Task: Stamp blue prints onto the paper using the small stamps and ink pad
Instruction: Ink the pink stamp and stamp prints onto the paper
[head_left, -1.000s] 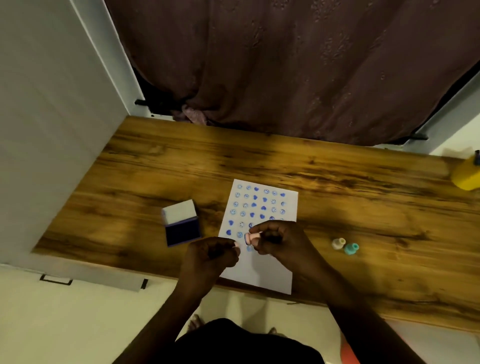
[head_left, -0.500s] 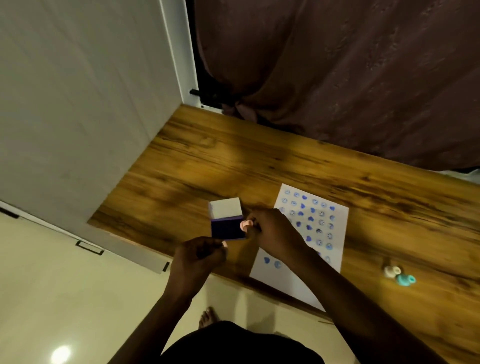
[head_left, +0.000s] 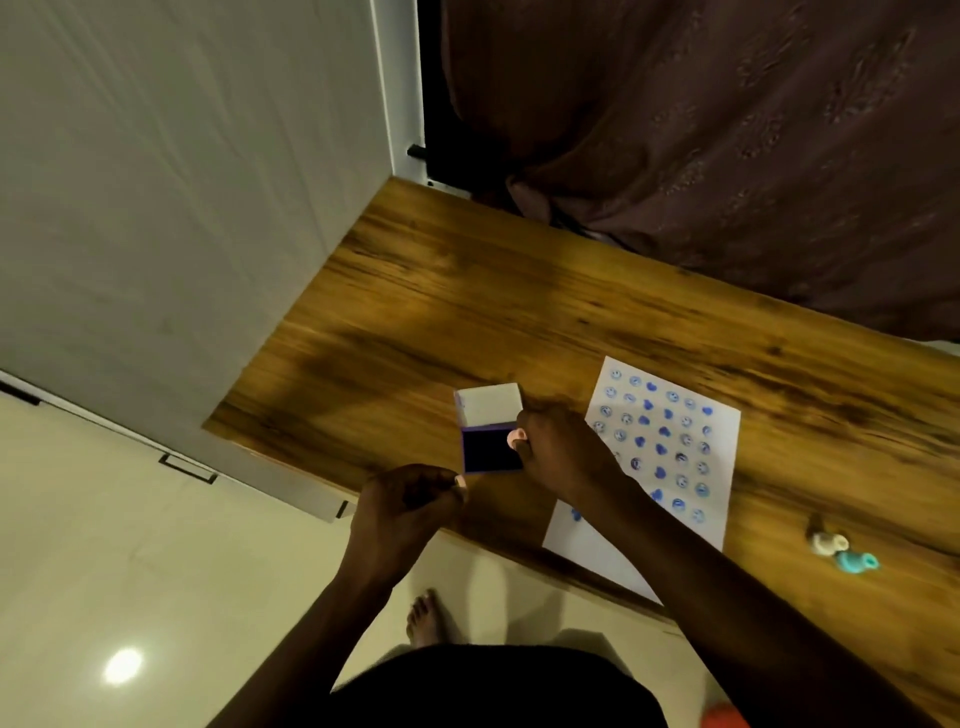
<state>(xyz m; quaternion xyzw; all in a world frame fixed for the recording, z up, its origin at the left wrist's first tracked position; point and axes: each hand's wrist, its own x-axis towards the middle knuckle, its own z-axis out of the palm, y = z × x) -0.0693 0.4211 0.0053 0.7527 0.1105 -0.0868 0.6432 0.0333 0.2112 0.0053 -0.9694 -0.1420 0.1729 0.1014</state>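
A white sheet of paper (head_left: 670, 467) with rows of blue prints lies near the table's front edge. To its left sits the ink pad (head_left: 488, 449), lid raised, dark blue pad showing. My right hand (head_left: 558, 452) is shut on a small pink stamp (head_left: 517, 439) and holds it against the pad's right side. My left hand (head_left: 408, 499) is curled shut just below the pad's front left corner; I cannot tell whether it holds anything. Two more small stamps lie right of the paper: a white one (head_left: 826, 543) and a teal one (head_left: 857, 562).
The wooden table (head_left: 467, 322) meets a pale wall panel on the left and a dark maroon curtain (head_left: 727, 130) at the back. The floor and a bare foot (head_left: 426, 618) show below the table's front edge.
My right hand carried the pink stamp from the paper leftward onto the ink pad. My left hand stays by the pad's front. The view has swung left and down.
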